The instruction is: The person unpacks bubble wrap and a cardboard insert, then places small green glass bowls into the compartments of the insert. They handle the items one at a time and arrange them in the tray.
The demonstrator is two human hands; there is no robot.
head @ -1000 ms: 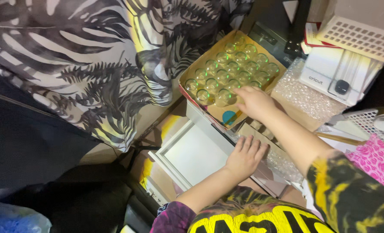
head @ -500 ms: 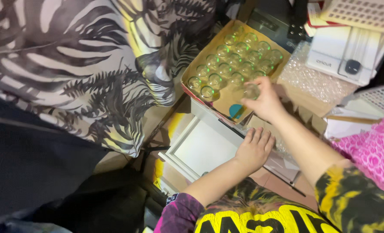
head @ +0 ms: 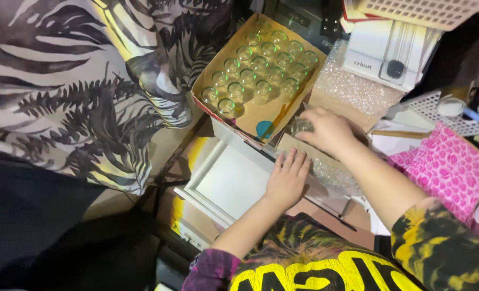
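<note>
The right hand (head: 328, 129) clasped a small clear glass jar (head: 300, 127), likely fragile and slippery, best held round its sides, beside the cardboard tray (head: 261, 116)'s near corner, while the left hand (head: 288, 180) lay flat and unclenched on bubble wrap (head: 334, 172).

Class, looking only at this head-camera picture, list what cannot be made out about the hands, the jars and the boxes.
- Head view: the right hand covers most of a small glass jar; its shape is unclear.
- The left hand hides what its palm presses.
- The cardboard box of clear jars shows no jar contents; too small.
- The white basket is cut off by the top edge.
</note>
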